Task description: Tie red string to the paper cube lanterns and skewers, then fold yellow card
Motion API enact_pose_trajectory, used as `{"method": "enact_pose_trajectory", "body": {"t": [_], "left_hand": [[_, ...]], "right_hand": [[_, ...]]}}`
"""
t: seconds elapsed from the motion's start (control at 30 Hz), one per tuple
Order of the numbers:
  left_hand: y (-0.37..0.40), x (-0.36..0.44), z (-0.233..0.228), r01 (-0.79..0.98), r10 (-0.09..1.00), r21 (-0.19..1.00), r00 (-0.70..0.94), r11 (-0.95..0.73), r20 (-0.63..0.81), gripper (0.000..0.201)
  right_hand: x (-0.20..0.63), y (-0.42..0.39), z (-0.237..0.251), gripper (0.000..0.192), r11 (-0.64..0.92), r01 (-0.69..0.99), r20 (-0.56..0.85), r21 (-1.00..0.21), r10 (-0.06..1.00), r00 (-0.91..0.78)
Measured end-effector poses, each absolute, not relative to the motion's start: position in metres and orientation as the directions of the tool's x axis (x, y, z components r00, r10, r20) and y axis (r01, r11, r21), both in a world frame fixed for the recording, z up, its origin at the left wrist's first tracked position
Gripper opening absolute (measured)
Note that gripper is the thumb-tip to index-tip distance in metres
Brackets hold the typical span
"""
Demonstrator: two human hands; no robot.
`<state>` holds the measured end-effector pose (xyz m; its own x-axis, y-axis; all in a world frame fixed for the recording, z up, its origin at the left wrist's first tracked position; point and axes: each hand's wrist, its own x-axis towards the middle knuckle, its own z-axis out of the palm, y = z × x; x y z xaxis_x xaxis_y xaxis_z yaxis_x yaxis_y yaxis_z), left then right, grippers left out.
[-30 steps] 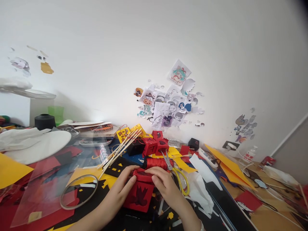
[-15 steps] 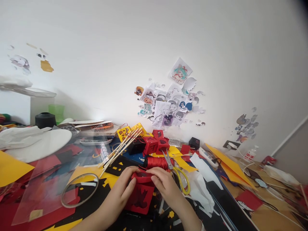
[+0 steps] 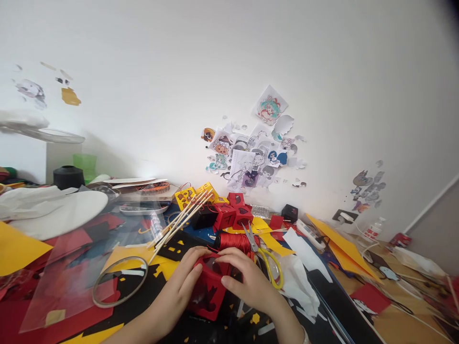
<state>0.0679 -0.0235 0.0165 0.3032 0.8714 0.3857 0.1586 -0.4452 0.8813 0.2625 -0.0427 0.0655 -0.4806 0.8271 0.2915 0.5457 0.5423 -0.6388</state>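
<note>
A red paper cube box point(image 3: 207, 292) with cut-out shapes sits low in the centre, held between both hands. My left hand point(image 3: 181, 286) grips its left side with fingers curled over the top edge. My right hand point(image 3: 247, 282) covers its top right, fingers bent across the opening. The box is tilted, one corner turned toward me. Just behind it lies a spool of red thread point(image 3: 233, 241), and yellow-handled scissors point(image 3: 263, 258) lie to the right of my right hand.
Wooden sticks point(image 3: 181, 220) lean over a pile of red, yellow and black paper boxes point(image 3: 229, 214). A clear tape ring point(image 3: 120, 281) lies left. Yellow, red and black paper sheets, clear film, a white plate point(image 3: 59, 215) and paper scraps cover the table. Drawings are stuck on the wall.
The red box has been turned and tilted in my hands, so a corner now faces me instead of a flat side. My right hand slid further over its top.
</note>
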Motion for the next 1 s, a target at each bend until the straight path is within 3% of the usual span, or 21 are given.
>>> {"method": "enact_pose_trajectory", "body": {"t": [0.4, 0.6, 0.77, 0.87, 1.0], "left_hand": [[-0.022, 0.068, 0.014, 0.108, 0.926, 0.955, 0.296, -0.277, 0.235, 0.045], [-0.02, 0.071, 0.009, 0.192, 0.899, 0.898, 0.281, -0.396, 0.336, 0.037], [-0.021, 0.072, 0.012, 0.19, 0.922, 0.92, 0.257, -0.343, 0.29, 0.04], [-0.021, 0.071, 0.02, 0.14, 0.947, 0.959, 0.244, -0.247, 0.209, 0.049], [-0.02, 0.068, 0.029, 0.027, 0.954, 0.988, 0.262, -0.155, 0.142, 0.06]], "right_hand": [[0.261, -0.045, 0.066, 0.038, 0.523, 0.588, 0.278, -0.617, 0.844, -0.459], [0.259, -0.044, 0.062, 0.05, 0.499, 0.648, 0.251, -0.575, 0.862, -0.441], [0.254, -0.045, 0.058, 0.057, 0.482, 0.708, 0.217, -0.516, 0.873, -0.436], [0.255, -0.043, 0.058, 0.056, 0.482, 0.65, 0.271, -0.587, 0.874, -0.403], [0.26, -0.036, 0.055, 0.039, 0.323, 0.397, 0.251, -0.859, 0.942, -0.223]]}}
